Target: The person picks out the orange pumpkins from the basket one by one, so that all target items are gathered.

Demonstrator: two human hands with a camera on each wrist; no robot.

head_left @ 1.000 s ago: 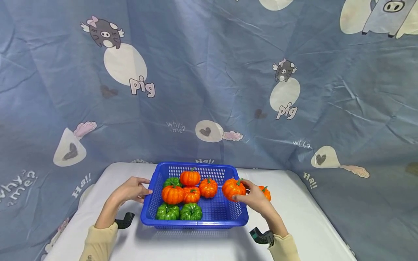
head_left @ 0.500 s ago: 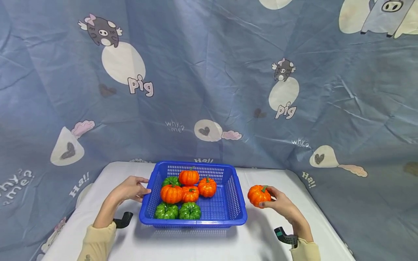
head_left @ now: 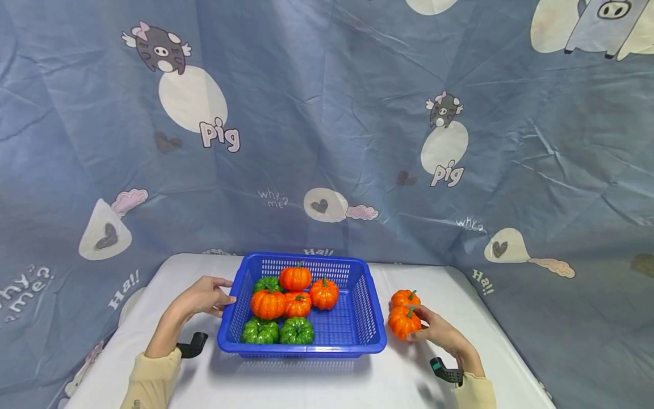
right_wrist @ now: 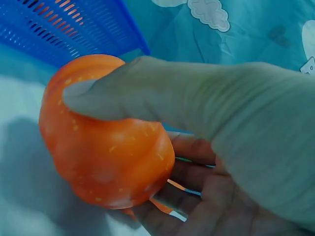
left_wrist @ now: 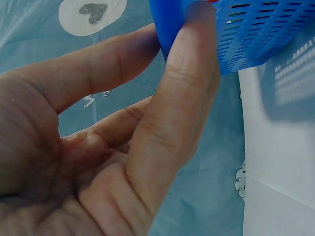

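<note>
Right hand (head_left: pixel 438 329): right of basket (head_left: pixel 301 348), curled round one orange pumpkin (head_left: pixel 401 325)
Left hand (head_left: pixel 204 296): pinching basket's left rim
Green pumpkins (head_left: pixel 297 332): three, in basket
Orange pumpkins (head_left: pixel 324 295): four in basket; one loose pumpkin (head_left: pixel 403 297) right of it, behind held one

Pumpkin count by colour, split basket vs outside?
Orange pumpkins in the blue basket: 4
Green pumpkins in the basket: 3
Orange pumpkins outside, one held in the right hand: 2
Total visible: 9 (6 orange, 3 green)
</note>
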